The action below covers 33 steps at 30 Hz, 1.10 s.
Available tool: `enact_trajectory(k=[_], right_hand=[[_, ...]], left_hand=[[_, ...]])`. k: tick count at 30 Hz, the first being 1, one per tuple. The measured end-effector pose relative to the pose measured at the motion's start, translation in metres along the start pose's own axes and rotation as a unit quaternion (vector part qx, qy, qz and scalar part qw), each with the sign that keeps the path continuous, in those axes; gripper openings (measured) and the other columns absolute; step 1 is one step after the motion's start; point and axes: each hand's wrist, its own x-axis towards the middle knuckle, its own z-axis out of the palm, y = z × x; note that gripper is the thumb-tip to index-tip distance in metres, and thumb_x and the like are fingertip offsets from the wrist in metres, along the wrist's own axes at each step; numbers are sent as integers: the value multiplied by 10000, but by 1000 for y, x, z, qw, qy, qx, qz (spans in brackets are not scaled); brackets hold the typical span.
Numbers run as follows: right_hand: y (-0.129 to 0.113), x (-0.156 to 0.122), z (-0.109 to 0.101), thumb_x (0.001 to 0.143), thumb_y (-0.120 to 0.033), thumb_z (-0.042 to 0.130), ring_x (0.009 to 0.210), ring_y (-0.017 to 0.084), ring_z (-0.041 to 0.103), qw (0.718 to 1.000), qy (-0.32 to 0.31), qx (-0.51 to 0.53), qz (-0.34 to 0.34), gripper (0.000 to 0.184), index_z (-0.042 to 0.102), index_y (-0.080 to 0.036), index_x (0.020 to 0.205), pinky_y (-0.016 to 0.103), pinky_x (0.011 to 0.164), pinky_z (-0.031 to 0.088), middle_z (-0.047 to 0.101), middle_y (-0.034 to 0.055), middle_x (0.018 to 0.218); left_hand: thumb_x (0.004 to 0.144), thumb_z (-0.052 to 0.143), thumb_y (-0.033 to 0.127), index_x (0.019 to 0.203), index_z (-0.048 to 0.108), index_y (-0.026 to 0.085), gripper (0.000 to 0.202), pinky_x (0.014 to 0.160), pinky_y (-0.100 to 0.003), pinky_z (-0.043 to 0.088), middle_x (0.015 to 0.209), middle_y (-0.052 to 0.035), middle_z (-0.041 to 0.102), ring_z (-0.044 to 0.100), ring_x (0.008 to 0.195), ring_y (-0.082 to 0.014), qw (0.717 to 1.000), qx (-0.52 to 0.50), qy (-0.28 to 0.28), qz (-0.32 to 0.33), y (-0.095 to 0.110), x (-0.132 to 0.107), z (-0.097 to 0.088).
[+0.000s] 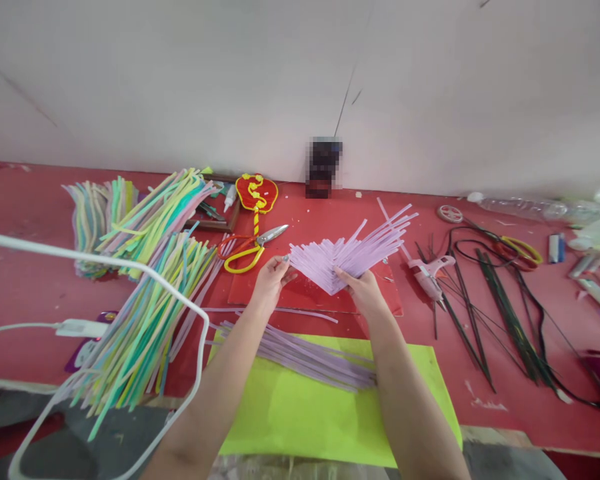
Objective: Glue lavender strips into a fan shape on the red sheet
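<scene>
A woven fan of pale purple strips (347, 257) lies in a V shape on a red sheet (280, 293) at the table's middle. My left hand (271, 280) pinches the fan's left edge with closed fingers. My right hand (363, 292) rests on the fan's lower point, fingers pressed against the strips. A loose bundle of purple strips (310, 357) lies under my forearms, partly on a lime-green sheet (325, 407).
Piles of pastel strips (145, 293) fill the left side, crossed by a white cable (130, 273). Yellow-handled scissors (250, 248) and a red ornament (256, 193) lie behind. A glue gun (430, 273), dark green wires (500, 313), more scissors (517, 250) and a bottle (520, 207) sit at right.
</scene>
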Motion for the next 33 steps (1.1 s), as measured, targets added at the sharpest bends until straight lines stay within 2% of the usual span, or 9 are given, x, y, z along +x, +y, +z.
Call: enact_trajectory(k=[7,14,23,33], right_hand=[[-1,-1,-3,514,-369,862,1004,255,677,1000,-6,12,13,468,718,-200,926,350,847,574,737,47,1027],[1,2,-6,522,-380,861,993,262,681,1000,-9,16,10,448,719,-211,912,363,848,576,739,45,1015],[-4,-4,-1,541,-404,849,1035,259,666,1000,-17,0,5,478,710,-212,956,347,859,568,726,53,1066],[-5,-3,-3,530,-398,855,1022,271,668,999,-32,0,20,474,718,-201,939,371,867,567,735,55,1030]], left_hand=[[438,881,438,658,507,167,511,640,-206,501,644,56,598,609,636,-78,1000,-9,-16,-23,3,-1,2],[483,877,396,738,538,176,478,669,-225,511,789,7,687,661,734,-118,999,-19,-36,-30,2,-3,3],[464,883,408,655,534,164,467,650,-201,502,678,48,632,630,661,-80,999,-13,-31,-36,1,-2,2],[475,876,406,653,557,160,441,662,-220,502,617,58,584,582,606,-72,999,5,-34,-27,0,1,-2]])
